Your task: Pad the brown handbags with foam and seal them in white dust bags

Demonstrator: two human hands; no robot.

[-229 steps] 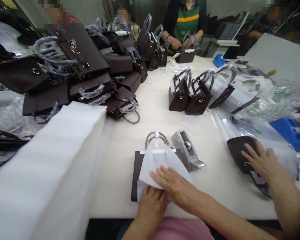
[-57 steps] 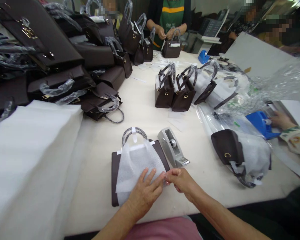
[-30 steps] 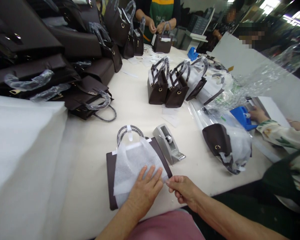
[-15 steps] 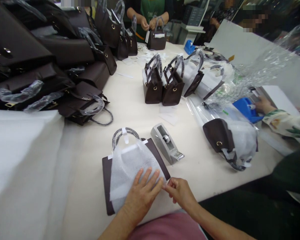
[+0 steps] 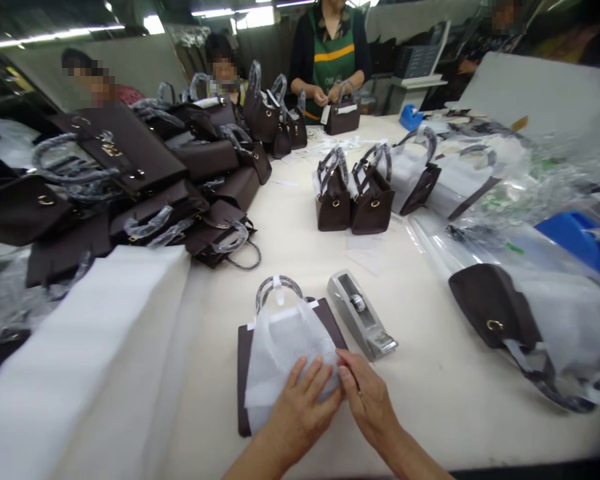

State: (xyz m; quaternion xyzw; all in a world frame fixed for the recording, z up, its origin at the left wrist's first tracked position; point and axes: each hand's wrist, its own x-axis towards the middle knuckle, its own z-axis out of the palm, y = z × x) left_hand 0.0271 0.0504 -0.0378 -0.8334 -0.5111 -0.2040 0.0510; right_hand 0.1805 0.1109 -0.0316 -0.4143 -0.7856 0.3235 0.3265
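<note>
- Hands first: our left hand (image 5: 300,407) still lies flat, fingers spread, on the white foam sheet (image 5: 285,350) in the lower middle of the frame, just as it did half a second ago.
- Our right hand (image 5: 367,400) has closed in from the right; its fingertips now meet the left hand's at the sheet's right edge. Its grip looks pressed down on that edge, though we cannot tell whether anything is pinched beneath.
- The flat brown handbag (image 5: 243,373) under the sheet has not shifted on the tabletop (image 5: 430,393); its wrapped handle (image 5: 279,288) points toward the upper frame.
- We judge the wrap's right edge is being fastened down, so the sheet seems nearly fixed on this side.
- The grey tape dispenser (image 5: 363,313) sits just right of the bag, untouched.
- At lower right lies a half-wrapped bag (image 5: 490,310); two upright bags (image 5: 355,200) stand at centre, and a white foam stack (image 5: 80,360) fills the lower left.
</note>
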